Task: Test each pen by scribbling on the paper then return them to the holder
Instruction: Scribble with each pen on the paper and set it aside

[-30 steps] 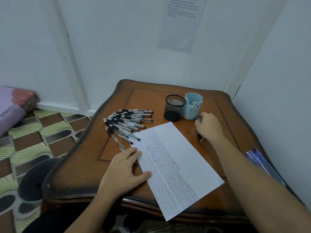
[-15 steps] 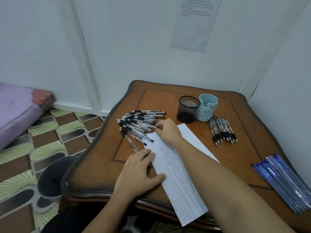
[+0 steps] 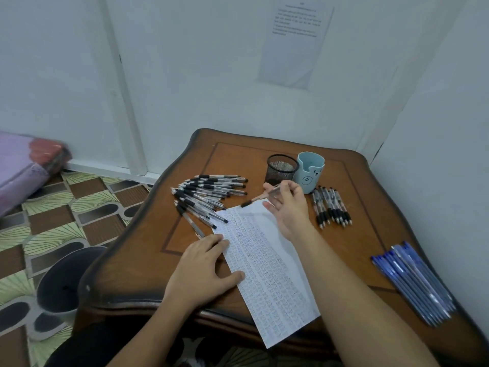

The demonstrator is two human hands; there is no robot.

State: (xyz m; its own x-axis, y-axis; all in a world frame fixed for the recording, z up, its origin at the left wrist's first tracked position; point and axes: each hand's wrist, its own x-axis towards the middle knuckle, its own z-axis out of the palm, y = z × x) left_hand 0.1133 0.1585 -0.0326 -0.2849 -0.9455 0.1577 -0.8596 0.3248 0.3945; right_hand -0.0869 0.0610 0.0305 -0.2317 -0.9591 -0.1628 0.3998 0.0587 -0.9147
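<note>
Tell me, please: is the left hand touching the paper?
Touching. The head view shows the left hand lying flat on the left edge of the paper, with thumb and fingertips overlapping the sheet.

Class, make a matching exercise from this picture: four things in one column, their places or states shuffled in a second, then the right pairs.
Column one: 1 left hand; 2 right hand; 3 blue pens; 4 mesh holder.
Column two: A beside the light blue cup; B holds a pen; C near the table's right edge; D rests on the paper.
Pairs: 1-D; 2-B; 3-C; 4-A.
</note>
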